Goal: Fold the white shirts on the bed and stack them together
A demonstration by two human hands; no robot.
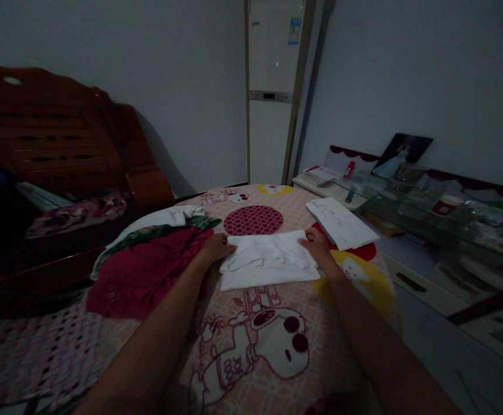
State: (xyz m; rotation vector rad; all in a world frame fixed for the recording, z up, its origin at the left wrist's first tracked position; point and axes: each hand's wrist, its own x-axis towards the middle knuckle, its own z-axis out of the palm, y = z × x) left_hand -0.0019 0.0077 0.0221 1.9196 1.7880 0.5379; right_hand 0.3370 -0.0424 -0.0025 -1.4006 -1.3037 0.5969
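Note:
A white garment [269, 259], folded into a flat rectangle, lies on the round table covered by a patterned cloth [251, 346]. My left hand [217, 249] pinches its far left corner between thumb and fingers. At the far right corner, my right hand [316, 245] grips the fabric the same way. Another folded white garment [341, 223] rests to the right, beyond my right hand. Left of my left forearm is a loose heap with a dark red garment [147, 271] in front, and green [147, 231] and white cloth [165, 216] behind it.
A wooden bench [61, 138] stands at the left, with a floral cloth [78, 213] on its seat. On the right is a glass-topped cabinet [416, 202] bearing a paper cup [446, 204], a photo [401, 154] and papers [318, 174]. A tall white air conditioner [271, 138] fills the corner.

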